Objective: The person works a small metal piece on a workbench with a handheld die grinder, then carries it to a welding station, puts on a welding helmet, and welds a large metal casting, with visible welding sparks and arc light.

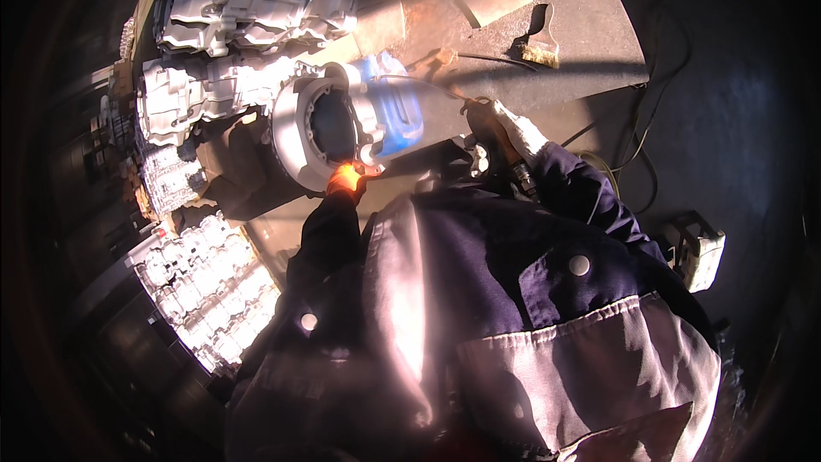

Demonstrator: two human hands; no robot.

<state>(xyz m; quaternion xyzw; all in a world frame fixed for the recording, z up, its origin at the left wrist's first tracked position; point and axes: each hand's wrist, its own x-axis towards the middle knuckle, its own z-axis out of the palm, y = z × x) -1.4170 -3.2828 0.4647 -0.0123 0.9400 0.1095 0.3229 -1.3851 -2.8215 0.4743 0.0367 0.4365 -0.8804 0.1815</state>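
My left hand (345,180), in a glove lit bright orange, grips the near edge of a round silver metal housing (295,133) with a large opening. The housing stands on the bench, its opening facing right. Over the bench's near edge, my right hand (522,132), in a white glove, is closed around a dark hand-held air tool (496,135). A thin curved line runs left from the tool's front towards the housing. The tool's exact kind is hard to make out. Behind the housing lies a blue plastic piece (398,111).
Several silver castings (256,4) line the left side, with more ribbed ones (209,287) nearer me. A brush (543,38) and a thin rod (496,60) lie on the bench (599,26). Hoses (641,128) hang at the right, near a white-and-dark box (703,252).
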